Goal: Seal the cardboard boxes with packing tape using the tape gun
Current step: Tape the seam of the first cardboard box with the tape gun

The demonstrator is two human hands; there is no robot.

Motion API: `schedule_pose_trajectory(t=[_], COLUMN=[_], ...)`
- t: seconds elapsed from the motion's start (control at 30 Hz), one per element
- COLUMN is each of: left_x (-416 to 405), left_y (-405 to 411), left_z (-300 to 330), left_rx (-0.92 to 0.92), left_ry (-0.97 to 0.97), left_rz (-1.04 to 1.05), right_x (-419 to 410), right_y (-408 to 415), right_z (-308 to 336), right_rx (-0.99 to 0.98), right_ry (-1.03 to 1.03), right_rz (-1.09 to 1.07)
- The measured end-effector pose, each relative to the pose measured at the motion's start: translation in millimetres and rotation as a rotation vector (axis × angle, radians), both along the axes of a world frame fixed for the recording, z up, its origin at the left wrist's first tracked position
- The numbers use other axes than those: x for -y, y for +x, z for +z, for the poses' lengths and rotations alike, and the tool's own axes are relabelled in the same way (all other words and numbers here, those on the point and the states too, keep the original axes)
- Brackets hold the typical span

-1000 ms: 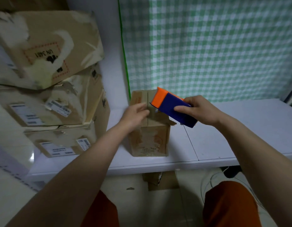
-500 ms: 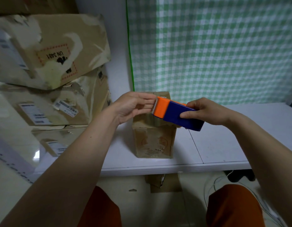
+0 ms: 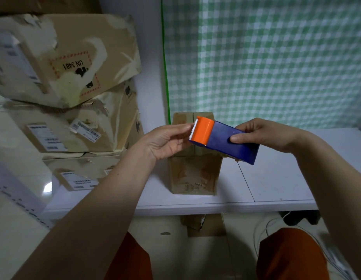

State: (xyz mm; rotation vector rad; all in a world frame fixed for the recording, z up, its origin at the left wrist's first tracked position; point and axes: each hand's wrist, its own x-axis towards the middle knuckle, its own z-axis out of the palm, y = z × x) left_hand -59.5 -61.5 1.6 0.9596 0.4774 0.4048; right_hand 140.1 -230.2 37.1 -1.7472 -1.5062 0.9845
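At frame centre, the left hand (image 3: 167, 141), lifted off the small cardboard box (image 3: 193, 172) on the white table (image 3: 276, 178), now fingers the serrated edge of the tape gun (image 3: 224, 139) gripped by the right hand (image 3: 262, 136), probably freeing the tape end; sealing not yet begun.

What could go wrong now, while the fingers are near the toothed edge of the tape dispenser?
1. The left hand has fingertips right at the white serrated blade of the orange-and-blue tape dispenser; a slip could cut them.
2. Neither hand steadies the small brown cardboard box on the white table, so it may shift once taping starts.
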Motion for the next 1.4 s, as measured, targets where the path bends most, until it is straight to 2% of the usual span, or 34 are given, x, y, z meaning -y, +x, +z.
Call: schedule_pose_trajectory(t=[0.3,0.53,0.87,1.07,1.3,1.4], left_x=[-3,-4,0,7,11,10], left_y=[2,-9,-18,-23,-19,-17], left_z=[-9,-28,-51,-61,-74,-81], left_rx=[-0.125,-0.204,-0.439,-0.487,-0.532,-0.549], left_ry=[0.192,0.178,0.322,0.410,0.354,0.441], left_rz=[0.284,0.476,0.788,0.854,0.852,0.878], right_x=[-13,-20,-27,-37,-51,-52], right_y=[-24,-27,-31,-40,-49,-50], right_z=[10,14,16,18,18,17], right_rx=[0.004,0.163,0.307,0.362,0.472,0.467], right_ry=[-0.046,-0.124,-0.188,-0.196,-0.235,-0.237], right_rz=[-0.012,-0.047,-0.109,-0.107,-0.090,-0.081])
